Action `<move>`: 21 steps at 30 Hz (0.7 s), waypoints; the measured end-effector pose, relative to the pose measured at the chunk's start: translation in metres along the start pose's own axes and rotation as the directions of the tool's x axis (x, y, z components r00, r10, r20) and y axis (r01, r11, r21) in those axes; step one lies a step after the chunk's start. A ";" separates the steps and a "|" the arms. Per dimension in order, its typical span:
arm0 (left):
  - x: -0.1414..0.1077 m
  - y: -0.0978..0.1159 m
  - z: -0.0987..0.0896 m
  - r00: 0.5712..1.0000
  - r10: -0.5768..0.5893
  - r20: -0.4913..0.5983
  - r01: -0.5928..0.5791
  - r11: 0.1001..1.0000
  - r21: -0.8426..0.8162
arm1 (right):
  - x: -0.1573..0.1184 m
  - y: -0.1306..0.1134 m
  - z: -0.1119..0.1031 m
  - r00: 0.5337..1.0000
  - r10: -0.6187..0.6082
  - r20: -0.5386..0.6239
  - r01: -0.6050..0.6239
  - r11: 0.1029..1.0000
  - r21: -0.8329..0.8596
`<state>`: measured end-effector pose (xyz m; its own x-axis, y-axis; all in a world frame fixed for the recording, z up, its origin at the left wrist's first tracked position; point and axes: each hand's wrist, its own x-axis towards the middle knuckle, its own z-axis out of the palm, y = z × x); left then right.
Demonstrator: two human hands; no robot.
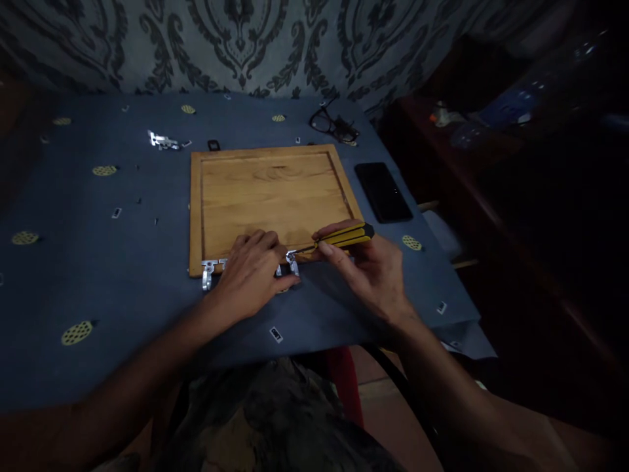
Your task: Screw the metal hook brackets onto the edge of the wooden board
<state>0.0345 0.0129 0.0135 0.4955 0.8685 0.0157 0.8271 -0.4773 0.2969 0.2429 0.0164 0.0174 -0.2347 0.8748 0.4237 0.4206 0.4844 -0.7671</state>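
Observation:
A framed wooden panel (275, 196) lies flat on the blue patterned tablecloth. Metal hinges sit along its near edge: one (207, 274) at the left corner, another (292, 261) between my hands. My right hand (376, 272) is closed around a yellow and black screwdriver (346, 236), whose tip reaches the hinge between my hands. My left hand (253, 272) rests over the near edge, its fingers bent on the panel and its thumb beside that same hinge. Whether its fingers grip the hinge is hidden.
A black phone (383, 192) lies right of the panel. Beyond the panel are eyeglasses (334, 124), a small black square piece (213, 145) and a loose metal hinge (164, 141). Small dark bits (138, 200) lie at the left. A patterned curtain (240, 46) hangs behind the table.

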 end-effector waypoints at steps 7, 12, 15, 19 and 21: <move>0.001 0.001 -0.003 1.000 -0.005 0.026 0.005 1.000 0.002 | -0.003 -0.002 0.000 0.997 0.005 -0.077 -0.005 1.000 -0.003; 0.001 0.000 -0.001 1.000 0.000 0.012 0.000 1.000 0.001 | -0.005 0.000 0.000 0.998 0.004 -0.061 -0.004 1.000 -0.012; 0.001 -0.001 -0.001 1.000 0.001 0.001 -0.001 1.000 -0.001 | -0.006 -0.001 0.000 0.997 0.017 -0.070 -0.018 1.000 -0.018; 0.001 0.000 -0.001 1.000 0.005 -0.006 -0.005 1.000 0.006 | -0.006 -0.001 0.000 0.997 0.014 -0.071 -0.015 1.000 -0.012; 0.001 0.000 -0.001 1.000 0.003 -0.002 -0.003 1.000 0.008 | -0.007 0.000 0.001 0.997 0.013 -0.076 -0.013 1.000 0.000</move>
<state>0.0348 0.0141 0.0147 0.4977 0.8671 0.0189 0.8276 -0.4813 0.2890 0.2439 0.0104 0.0145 -0.1624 0.8785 0.4493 0.4233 0.4733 -0.7725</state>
